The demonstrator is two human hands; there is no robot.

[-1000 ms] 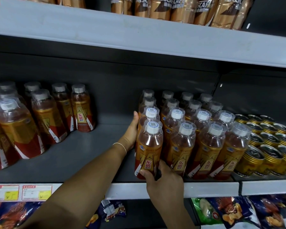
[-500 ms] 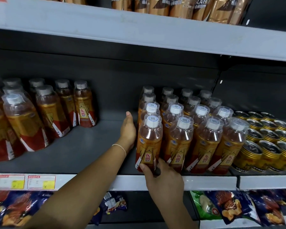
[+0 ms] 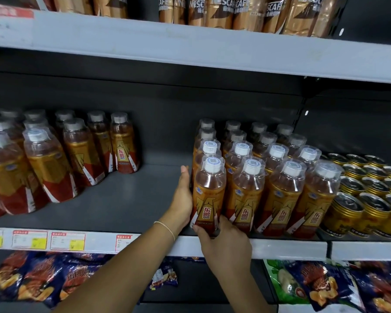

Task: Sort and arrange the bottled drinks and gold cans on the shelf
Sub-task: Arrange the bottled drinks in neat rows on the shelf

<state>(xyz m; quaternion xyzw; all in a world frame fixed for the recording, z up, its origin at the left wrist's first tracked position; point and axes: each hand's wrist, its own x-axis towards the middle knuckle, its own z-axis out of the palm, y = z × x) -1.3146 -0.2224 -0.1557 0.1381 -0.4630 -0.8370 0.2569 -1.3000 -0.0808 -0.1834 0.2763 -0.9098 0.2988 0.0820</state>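
**Two bare arms, one thin bracelet**

Of the person, only the two arms are in view, from below the elbow to the fingers. The left forearm (image 3: 122, 267) and the right forearm (image 3: 253, 297) are both bare along the whole length that shows. On the left wrist there is a thin, pale bracelet (image 3: 166, 229), whitish in colour. It may be a fine cord or a chain of very small beads, but the view is too soft to tell which. It crosses the wrist a little slanted, just under the left hand (image 3: 183, 199). On the right hand (image 3: 226, 247) the thumb nail looks short.
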